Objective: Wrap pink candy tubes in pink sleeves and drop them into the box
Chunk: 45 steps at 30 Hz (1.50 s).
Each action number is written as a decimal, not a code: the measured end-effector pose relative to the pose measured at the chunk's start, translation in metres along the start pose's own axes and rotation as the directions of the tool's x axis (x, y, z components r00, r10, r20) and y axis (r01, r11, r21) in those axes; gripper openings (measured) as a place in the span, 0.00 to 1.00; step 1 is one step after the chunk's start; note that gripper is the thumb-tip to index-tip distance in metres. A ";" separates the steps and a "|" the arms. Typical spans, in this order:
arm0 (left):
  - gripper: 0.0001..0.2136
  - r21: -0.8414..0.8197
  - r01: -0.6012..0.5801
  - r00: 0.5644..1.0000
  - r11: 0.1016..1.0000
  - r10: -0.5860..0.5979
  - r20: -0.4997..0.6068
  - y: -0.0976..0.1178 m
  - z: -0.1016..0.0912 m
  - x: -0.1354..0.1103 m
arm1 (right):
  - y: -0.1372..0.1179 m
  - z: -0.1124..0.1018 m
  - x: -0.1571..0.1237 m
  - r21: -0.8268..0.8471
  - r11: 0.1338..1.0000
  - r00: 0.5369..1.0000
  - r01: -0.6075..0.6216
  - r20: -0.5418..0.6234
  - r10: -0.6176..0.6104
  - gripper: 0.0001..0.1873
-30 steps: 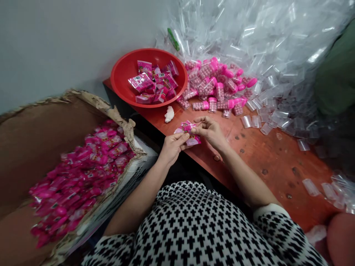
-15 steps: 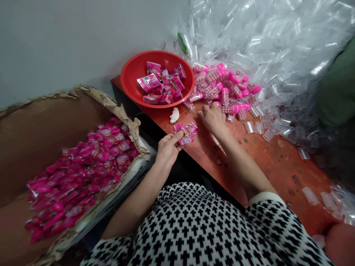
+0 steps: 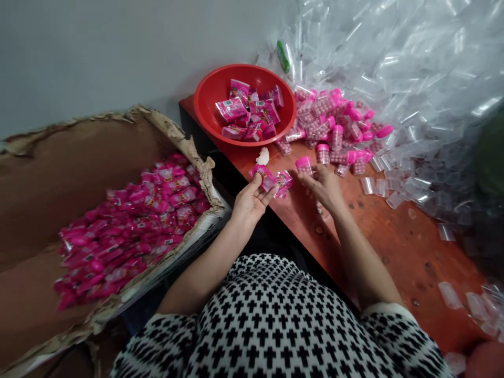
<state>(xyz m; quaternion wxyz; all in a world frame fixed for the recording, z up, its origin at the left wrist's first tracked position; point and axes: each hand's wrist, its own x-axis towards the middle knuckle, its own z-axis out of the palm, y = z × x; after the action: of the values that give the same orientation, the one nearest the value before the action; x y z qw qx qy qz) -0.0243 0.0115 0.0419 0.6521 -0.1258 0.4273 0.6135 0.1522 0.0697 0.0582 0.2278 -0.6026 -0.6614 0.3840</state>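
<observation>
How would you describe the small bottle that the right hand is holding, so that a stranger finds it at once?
Start at the red bowl on the reddish table, then move toward the person to the right hand. At its fingertips stands a small clear bottle with a pink cap. Unlike the heaped bottles behind, it stands alone beside the pink sachets in the left hand.

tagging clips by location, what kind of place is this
Probably a small hand-packing workshop for sweets. The left hand holds pink packets, a torn cardboard box holds many more, and filled pink-capped tubes lie before a heap of clear empty tubes.
</observation>
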 end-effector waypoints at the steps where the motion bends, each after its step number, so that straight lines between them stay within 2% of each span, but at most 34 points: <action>1: 0.04 -0.014 0.002 1.000 1.000 -0.002 0.000 -0.001 0.001 0.000 | -0.004 0.005 -0.013 0.187 0.982 0.998 -0.029 0.067 0.017 0.18; 2: 0.04 -0.029 0.003 1.000 1.000 -0.003 0.003 -0.002 0.001 0.001 | -0.007 0.011 -0.027 0.331 0.942 0.992 -0.055 0.124 0.015 0.20; 4: 0.04 -0.059 -0.001 1.000 0.998 0.002 0.019 -0.005 0.003 0.001 | -0.013 0.023 -0.052 0.502 0.860 0.985 -0.094 0.172 0.007 0.21; 6: 0.04 -0.077 -0.003 0.999 0.997 0.006 0.038 -0.010 0.006 0.001 | -0.016 0.035 -0.070 0.552 0.828 0.987 -0.096 0.163 0.005 0.20; 9: 0.04 -0.076 0.010 0.997 0.997 -0.004 0.076 -0.016 0.009 0.000 | -0.017 0.045 -0.080 0.504 0.863 0.998 -0.045 0.065 0.014 0.19; 11: 0.04 -0.062 0.009 0.995 0.998 -0.003 0.102 -0.019 0.009 -0.002 | -0.017 0.048 -0.081 0.460 0.888 1.000 -0.019 0.010 0.016 0.19; 15: 0.07 -0.016 -0.041 0.982 0.999 0.044 0.182 -0.022 0.007 -0.003 | -0.016 0.050 -0.078 0.437 0.899 1.000 -0.024 0.008 0.023 0.18; 20: 0.13 0.059 -0.147 0.957 0.987 0.127 0.260 -0.020 0.006 -0.005 | -0.015 0.052 -0.074 0.613 0.783 0.993 -0.102 0.105 0.047 0.17; 23: 0.17 0.090 -0.204 0.933 0.975 0.166 0.321 -0.018 0.008 -0.007 | -0.012 0.054 -0.072 0.606 0.790 0.996 -0.086 0.060 0.063 0.17; 27: 0.19 0.194 -0.189 0.924 0.963 0.107 0.367 -0.018 0.009 -0.009 | -0.007 0.060 -0.073 0.507 0.862 0.997 0.008 -0.066 0.030 0.16; 30: 0.18 0.268 -0.129 0.937 0.955 0.028 0.349 -0.019 0.010 -0.009 | -0.005 0.062 -0.072 0.485 0.874 0.996 0.030 -0.089 0.015 0.17; 32: 0.18 0.298 -0.114 0.935 0.948 0.000 0.355 -0.018 0.009 -0.008 | -0.006 0.061 -0.071 0.540 0.842 0.999 0.008 -0.049 0.022 0.17; 36: 0.17 0.365 -0.140 0.907 0.920 -0.028 0.419 -0.011 0.009 -0.004 | -0.008 0.056 -0.068 0.701 0.705 0.993 -0.106 0.115 0.034 0.17; 38: 0.17 0.408 -0.159 0.895 0.899 -0.043 0.444 -0.009 0.009 -0.003 | -0.008 0.054 -0.067 0.740 0.657 0.987 -0.144 0.158 0.038 0.17; 40: 0.16 0.452 -0.174 0.888 0.875 -0.058 0.456 -0.008 0.010 -0.002 | -0.007 0.054 -0.066 0.740 0.660 0.990 -0.129 0.131 0.047 0.17; 43: 0.14 0.495 -0.192 0.882 0.848 -0.072 0.466 -0.011 0.010 -0.002 | -0.006 0.055 -0.065 0.694 0.719 0.999 -0.044 0.015 0.047 0.17; 45: 0.13 0.504 -0.203 0.880 0.839 -0.070 0.470 -0.014 0.009 -0.002 | -0.006 0.055 -0.064 0.685 0.728 0.999 -0.019 -0.016 0.041 0.16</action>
<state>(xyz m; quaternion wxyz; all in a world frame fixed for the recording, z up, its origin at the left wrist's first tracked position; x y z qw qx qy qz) -0.0071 0.0133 0.0440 0.7221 0.2307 0.4153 0.5029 0.1172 -0.0053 0.0402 0.4374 -0.4926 -0.4603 0.5952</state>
